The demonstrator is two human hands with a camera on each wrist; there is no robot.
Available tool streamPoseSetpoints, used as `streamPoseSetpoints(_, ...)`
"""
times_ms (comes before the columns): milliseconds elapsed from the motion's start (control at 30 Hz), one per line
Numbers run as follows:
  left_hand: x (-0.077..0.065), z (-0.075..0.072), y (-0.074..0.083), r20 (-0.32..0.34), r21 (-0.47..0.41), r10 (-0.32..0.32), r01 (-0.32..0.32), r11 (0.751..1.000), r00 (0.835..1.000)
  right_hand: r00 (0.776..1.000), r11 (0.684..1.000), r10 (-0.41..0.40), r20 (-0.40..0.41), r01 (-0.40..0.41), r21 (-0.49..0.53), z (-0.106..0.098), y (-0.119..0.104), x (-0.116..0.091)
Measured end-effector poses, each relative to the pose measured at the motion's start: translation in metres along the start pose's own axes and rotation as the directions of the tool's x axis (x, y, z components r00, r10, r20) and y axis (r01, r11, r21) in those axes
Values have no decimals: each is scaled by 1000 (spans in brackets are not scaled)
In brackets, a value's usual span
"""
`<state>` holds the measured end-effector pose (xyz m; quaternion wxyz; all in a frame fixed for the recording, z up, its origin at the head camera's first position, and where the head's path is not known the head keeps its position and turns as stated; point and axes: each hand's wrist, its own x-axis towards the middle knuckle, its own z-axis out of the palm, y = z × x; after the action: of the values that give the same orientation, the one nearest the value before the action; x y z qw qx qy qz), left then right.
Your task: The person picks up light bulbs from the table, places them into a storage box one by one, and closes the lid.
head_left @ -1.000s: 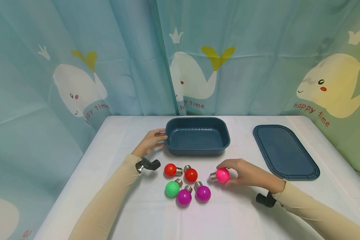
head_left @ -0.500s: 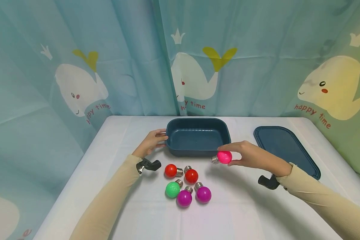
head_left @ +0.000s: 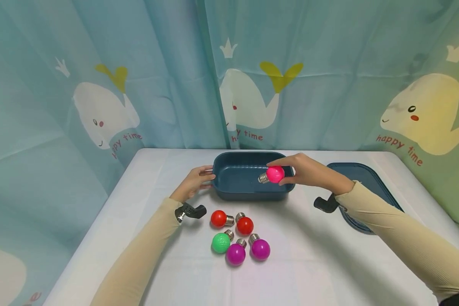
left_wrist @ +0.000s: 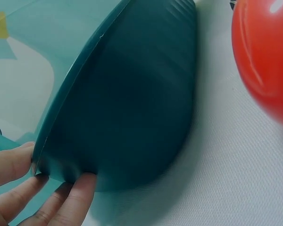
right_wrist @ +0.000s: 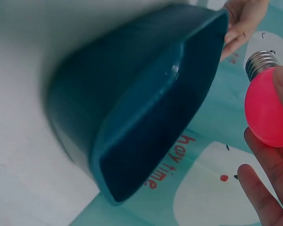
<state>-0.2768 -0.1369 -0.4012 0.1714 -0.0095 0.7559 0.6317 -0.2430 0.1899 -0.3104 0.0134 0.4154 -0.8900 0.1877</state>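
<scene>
My right hand (head_left: 307, 171) pinches a pink light bulb (head_left: 275, 174) between thumb and fingers. Its silver screw base points left, and it hangs over the right part of a dark blue rectangular container (head_left: 252, 196). In the right wrist view the pink bulb (right_wrist: 266, 108) shows beside the container's open mouth, with two fingers extended below it. My left hand (head_left: 193, 182) holds the container's left end; in the left wrist view, the fingertips (left_wrist: 87, 181) lie against its outer wall and rim. Nothing shows inside the container.
In front of the container lie two red bulbs (head_left: 218, 218), a green bulb (head_left: 221, 243) and two purple bulbs (head_left: 236, 254). A flat dark blue lid (head_left: 353, 170) lies at right, partly under the right sleeve. A whale-print curtain (head_left: 168, 85) stands behind the white table (head_left: 168, 272).
My right hand has lifted the pink bulb off the table and carried it forward and slightly left, over the container. The left hand stays on the container's left end.
</scene>
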Motion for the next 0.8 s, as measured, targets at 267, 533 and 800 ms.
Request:
streamPoseSetpoints(267,0,-1,-2,-3,-11,-1,1,1000,1000,1000,999,5,4,-5,41,-1,14,30)
streamPoseSetpoints(533,0,-1,-2,-1,-15,2,-2,1000,1000,999,997,35,3,-35,72,4,25,61)
streamPoseSetpoints(800,2,-1,-3,-11,-15,-2,1,1000,1000,998,993,49,47,-54,106,17,36,89)
